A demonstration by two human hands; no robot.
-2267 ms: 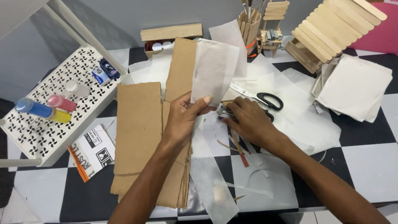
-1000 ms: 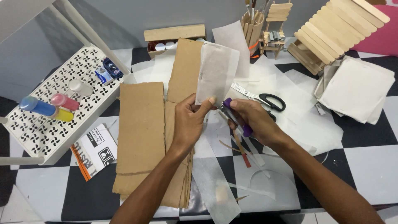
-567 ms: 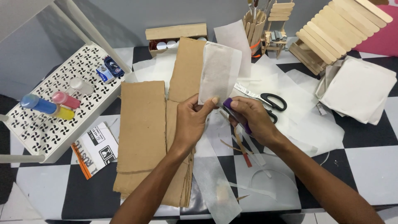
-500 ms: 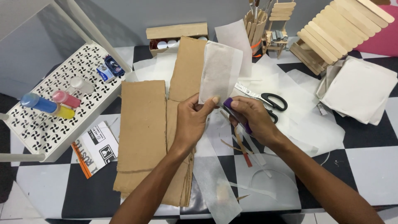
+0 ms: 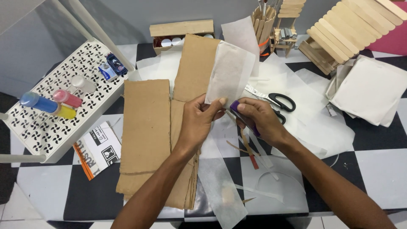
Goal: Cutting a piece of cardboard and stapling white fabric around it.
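My left hand (image 5: 199, 121) pinches the lower edge of a white translucent paper sheet (image 5: 231, 72) and holds it upright over the brown cardboard pieces (image 5: 146, 123). My right hand (image 5: 260, 121) grips a purple-handled tool (image 5: 243, 115), likely a cutter, with its tip close to the bottom corner of that sheet. The two hands nearly touch above the checkered table (image 5: 377, 169). Black-handled scissors (image 5: 277, 101) lie just beyond my right hand.
A white perforated rack (image 5: 51, 123) at left carries coloured paint bottles (image 5: 46, 104). A printed leaflet (image 5: 99, 148) lies beside the cardboard. Paper strips (image 5: 220, 191), a white paper stack (image 5: 371, 89), a craft-stick structure (image 5: 352, 29) and a stick holder (image 5: 263, 23) surround the work area.
My right hand picked up the purple-handled tool from the table and brought it to the sheet's lower edge. The left hand keeps holding the sheet, almost still.
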